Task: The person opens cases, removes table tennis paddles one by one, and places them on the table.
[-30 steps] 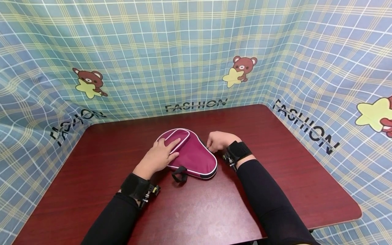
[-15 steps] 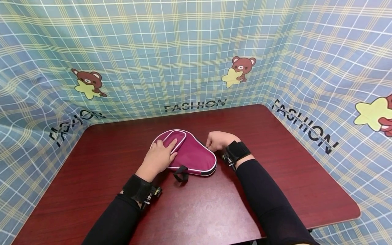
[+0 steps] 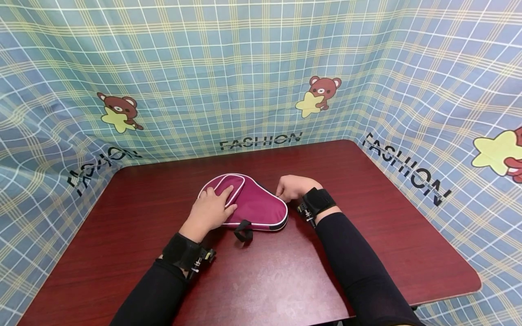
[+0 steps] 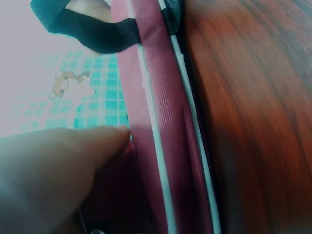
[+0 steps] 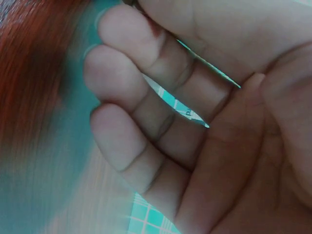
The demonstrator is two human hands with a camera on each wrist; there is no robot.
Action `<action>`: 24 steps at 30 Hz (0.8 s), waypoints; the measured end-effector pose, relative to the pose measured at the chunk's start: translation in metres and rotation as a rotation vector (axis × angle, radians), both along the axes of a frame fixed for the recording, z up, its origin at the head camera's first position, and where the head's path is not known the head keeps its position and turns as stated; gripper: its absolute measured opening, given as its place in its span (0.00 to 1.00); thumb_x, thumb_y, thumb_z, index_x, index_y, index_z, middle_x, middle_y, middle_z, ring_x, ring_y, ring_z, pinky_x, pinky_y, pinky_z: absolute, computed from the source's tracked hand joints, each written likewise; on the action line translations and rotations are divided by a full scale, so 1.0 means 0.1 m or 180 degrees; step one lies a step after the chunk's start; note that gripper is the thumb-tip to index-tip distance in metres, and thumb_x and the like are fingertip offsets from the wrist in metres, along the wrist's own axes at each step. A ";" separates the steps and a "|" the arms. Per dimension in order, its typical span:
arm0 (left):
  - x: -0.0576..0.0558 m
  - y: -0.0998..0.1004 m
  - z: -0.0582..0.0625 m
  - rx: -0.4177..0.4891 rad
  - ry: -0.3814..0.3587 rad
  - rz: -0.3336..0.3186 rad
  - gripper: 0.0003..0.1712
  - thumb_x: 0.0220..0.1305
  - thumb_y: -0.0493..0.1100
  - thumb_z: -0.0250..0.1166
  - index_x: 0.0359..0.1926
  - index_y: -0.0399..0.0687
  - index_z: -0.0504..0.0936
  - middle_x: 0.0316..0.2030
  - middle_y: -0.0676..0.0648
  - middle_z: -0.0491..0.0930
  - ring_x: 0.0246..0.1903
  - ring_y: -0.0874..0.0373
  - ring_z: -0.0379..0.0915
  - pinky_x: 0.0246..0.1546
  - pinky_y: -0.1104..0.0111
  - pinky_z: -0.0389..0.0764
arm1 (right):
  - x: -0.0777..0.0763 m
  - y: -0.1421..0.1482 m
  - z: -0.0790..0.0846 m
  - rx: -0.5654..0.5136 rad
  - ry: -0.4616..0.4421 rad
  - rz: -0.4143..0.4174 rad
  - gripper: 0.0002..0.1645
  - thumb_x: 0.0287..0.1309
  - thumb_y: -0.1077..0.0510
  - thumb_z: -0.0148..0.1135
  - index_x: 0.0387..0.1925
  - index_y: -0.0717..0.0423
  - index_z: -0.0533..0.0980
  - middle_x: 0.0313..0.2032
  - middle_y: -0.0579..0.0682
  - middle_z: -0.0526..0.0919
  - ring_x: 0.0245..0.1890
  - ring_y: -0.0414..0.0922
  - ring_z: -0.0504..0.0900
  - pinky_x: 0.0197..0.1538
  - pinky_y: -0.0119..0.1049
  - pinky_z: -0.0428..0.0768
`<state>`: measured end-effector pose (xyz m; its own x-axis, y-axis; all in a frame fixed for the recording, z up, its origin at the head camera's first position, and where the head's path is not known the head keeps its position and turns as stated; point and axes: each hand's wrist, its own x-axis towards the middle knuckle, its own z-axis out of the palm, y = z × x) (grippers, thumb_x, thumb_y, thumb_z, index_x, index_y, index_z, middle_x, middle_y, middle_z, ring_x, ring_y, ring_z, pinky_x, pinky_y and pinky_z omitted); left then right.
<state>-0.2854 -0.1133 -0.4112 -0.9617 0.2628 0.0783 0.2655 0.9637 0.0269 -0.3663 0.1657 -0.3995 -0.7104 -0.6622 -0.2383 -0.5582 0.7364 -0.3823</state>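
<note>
A maroon paddle-shaped case [image 3: 257, 203] with white piping, like a table tennis bat cover, lies flat on the table. My left hand [image 3: 208, 209] rests spread over its wide end, on the raised front pocket [image 3: 238, 186]. In the left wrist view the thumb [image 4: 105, 141] touches the case beside its piped side wall [image 4: 168, 112]. My right hand [image 3: 294, 187] is at the case's right edge, fingers curled, thumb and forefinger pinching at the zipper. A bit of the dark zipper pull [image 5: 129, 2] shows at the right wrist view's top; the rest is hidden.
A black strap loop [image 3: 244, 231] sticks out from the case's near side. The dark red table [image 3: 391, 235] reaches out on both sides, with its rounded front corner at right. Checked cloth [image 3: 261, 81] hangs behind and along the sides.
The case has shifted slightly left and turned a little, its narrow end swinging away from me. My left hand moved slightly left with it; my right hand stays nearly in place at the edge.
</note>
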 end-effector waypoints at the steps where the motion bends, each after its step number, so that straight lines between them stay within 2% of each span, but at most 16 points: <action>1: -0.01 -0.01 0.00 0.0030 -0.0028 -0.0038 0.40 0.61 0.65 0.53 0.71 0.60 0.56 0.59 0.28 0.61 0.52 0.34 0.64 0.53 0.45 0.68 | 0.00 0.00 0.00 -0.0004 0.0008 0.0013 0.13 0.50 0.63 0.57 0.13 0.59 0.77 0.09 0.37 0.60 0.14 0.35 0.55 0.21 0.29 0.53; 5: -0.04 -0.05 0.02 0.0124 -0.0107 -0.0250 0.40 0.61 0.62 0.53 0.71 0.56 0.55 0.70 0.34 0.46 0.57 0.34 0.61 0.54 0.44 0.67 | 0.01 -0.01 0.02 -0.0015 0.0077 0.0045 0.16 0.49 0.64 0.57 0.09 0.54 0.73 0.09 0.37 0.59 0.14 0.36 0.54 0.21 0.29 0.52; 7: -0.04 -0.06 0.04 0.0149 -0.0106 -0.0307 0.40 0.61 0.60 0.53 0.71 0.54 0.56 0.72 0.37 0.44 0.56 0.34 0.62 0.52 0.45 0.70 | 0.01 -0.01 0.03 -0.0015 0.0124 0.0043 0.19 0.49 0.64 0.57 0.07 0.52 0.71 0.09 0.37 0.58 0.14 0.36 0.53 0.21 0.29 0.52; 13: -0.03 -0.06 0.08 0.0043 0.0022 -0.0335 0.37 0.62 0.59 0.54 0.70 0.55 0.59 0.70 0.39 0.51 0.52 0.36 0.65 0.42 0.46 0.76 | -0.01 -0.01 0.03 -0.0079 0.0158 -0.0031 0.20 0.49 0.63 0.59 0.06 0.48 0.70 0.09 0.37 0.57 0.14 0.37 0.54 0.21 0.30 0.53; 16: -0.02 -0.06 0.08 0.0001 0.0031 -0.0298 0.37 0.62 0.60 0.54 0.70 0.57 0.59 0.69 0.39 0.53 0.52 0.36 0.66 0.41 0.46 0.77 | -0.03 0.00 0.00 -0.0078 0.0163 -0.0025 0.20 0.50 0.63 0.59 0.06 0.48 0.71 0.10 0.37 0.57 0.15 0.37 0.54 0.22 0.30 0.54; 24: 0.00 -0.04 0.07 -0.0133 0.0080 -0.0171 0.37 0.61 0.61 0.53 0.69 0.57 0.60 0.67 0.37 0.57 0.50 0.35 0.68 0.39 0.45 0.77 | -0.02 0.00 0.00 -0.0016 0.0168 -0.0006 0.15 0.52 0.61 0.60 0.12 0.57 0.77 0.10 0.37 0.57 0.15 0.36 0.55 0.22 0.29 0.55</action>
